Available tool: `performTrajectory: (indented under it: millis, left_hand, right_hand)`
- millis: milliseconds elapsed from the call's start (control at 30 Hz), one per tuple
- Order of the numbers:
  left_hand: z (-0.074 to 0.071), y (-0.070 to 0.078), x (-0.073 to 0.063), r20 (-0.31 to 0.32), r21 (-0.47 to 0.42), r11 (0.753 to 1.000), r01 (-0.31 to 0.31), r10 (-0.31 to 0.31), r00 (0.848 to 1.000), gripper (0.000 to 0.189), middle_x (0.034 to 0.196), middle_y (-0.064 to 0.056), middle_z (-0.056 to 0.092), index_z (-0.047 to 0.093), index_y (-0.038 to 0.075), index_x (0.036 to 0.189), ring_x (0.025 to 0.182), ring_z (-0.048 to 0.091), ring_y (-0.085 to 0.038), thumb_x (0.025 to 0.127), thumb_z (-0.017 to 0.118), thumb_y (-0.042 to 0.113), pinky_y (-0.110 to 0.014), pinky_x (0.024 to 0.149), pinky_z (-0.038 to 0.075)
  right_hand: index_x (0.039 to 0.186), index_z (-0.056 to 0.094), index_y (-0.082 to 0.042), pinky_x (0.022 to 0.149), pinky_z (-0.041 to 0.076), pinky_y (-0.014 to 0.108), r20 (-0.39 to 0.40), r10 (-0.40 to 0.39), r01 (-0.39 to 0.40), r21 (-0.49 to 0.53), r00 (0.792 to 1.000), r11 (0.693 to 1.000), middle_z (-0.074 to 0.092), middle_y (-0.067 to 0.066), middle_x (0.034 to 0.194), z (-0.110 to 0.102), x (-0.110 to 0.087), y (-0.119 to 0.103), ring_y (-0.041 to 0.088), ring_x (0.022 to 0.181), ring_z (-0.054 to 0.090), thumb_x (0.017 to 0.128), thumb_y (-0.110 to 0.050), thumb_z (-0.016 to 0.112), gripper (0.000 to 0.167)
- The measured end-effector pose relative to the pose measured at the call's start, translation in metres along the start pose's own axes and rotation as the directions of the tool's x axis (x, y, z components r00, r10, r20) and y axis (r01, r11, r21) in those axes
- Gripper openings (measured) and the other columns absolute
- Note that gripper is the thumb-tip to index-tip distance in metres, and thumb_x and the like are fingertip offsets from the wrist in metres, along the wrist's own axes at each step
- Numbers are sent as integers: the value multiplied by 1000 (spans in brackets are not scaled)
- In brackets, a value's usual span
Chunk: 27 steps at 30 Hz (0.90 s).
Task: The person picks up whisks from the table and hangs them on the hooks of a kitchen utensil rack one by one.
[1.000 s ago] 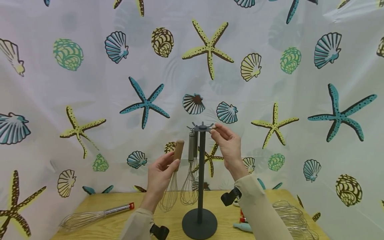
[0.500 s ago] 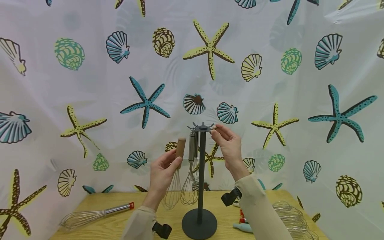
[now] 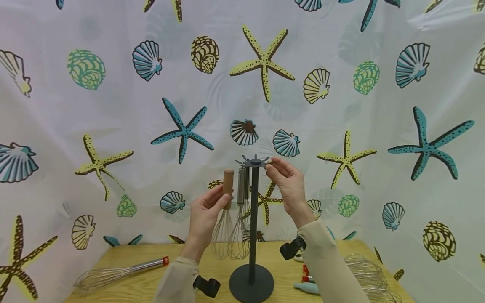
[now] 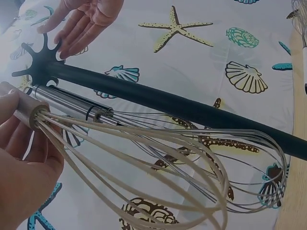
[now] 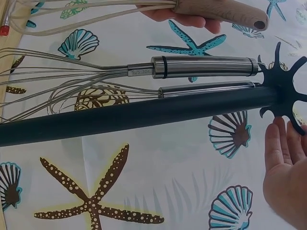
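In the head view my left hand (image 3: 204, 212) holds a whisk by its wooden handle (image 3: 228, 181), upright with the wire loops hanging down. Just right of it stands a dark utensil stand (image 3: 254, 227) with a ring of hooks on top. Two metal-handled whisks (image 3: 241, 187) hang from its left side. My right hand (image 3: 291, 187) has thumb and fingertips at a hook on the stand's right. The left wrist view shows the wooden whisk (image 4: 144, 163) in front of the hanging ones. From the right wrist, the wooden handle's end (image 5: 259, 24) is apart from the hooks (image 5: 278, 72).
A large whisk (image 3: 121, 271) with a red-tipped handle lies at the table's left. More whisks (image 3: 367, 273) lie at the right, partly behind the right sleeve, beside a light blue handle (image 3: 307, 287). A curtain with shells and starfish (image 3: 265, 63) surrounds the wooden table (image 3: 144, 290).
My left hand has brought the wooden whisk slightly right and up, closer to the hanging whisks, and its handle now stands straighter. My right hand has stayed at the hook.
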State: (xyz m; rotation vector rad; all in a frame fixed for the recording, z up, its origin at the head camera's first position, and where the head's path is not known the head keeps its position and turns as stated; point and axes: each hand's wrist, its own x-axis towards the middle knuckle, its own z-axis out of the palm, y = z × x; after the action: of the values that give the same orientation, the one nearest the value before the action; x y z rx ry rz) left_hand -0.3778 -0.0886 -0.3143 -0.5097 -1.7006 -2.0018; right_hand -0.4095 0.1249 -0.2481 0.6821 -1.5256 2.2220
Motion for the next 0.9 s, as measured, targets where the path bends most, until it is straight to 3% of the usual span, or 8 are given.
performTrajectory:
  millis: [233,567,900]
  left_hand:
    - [8,5,4,4,-40,998,45,-45,999,36,119,-7,70,64,10,129,103,68,-12,93,68,13,-23,91,53]
    - [19,12,8,-64,-120,993,-21,13,998,36,109,3,74,67,8,122,103,69,-15,87,74,6,-28,85,56]
    - [24,15,11,-69,-119,992,-50,42,997,36,113,-4,74,69,7,120,103,69,-17,85,76,6,-30,85,57]
  right_hand:
    - [129,58,6,91,55,27,-1,5,-5,8,1000,1000,74,-8,94,0,-1,-1,7,91,69,93,0,65,38]
    - [129,58,6,89,55,26,0,1,-1,5,1000,1000,74,-9,93,0,-1,0,6,89,69,93,0,65,38]
    - [129,58,6,90,55,26,-2,5,-5,4,1000,1000,74,-9,93,0,0,0,6,90,69,93,-1,65,38]
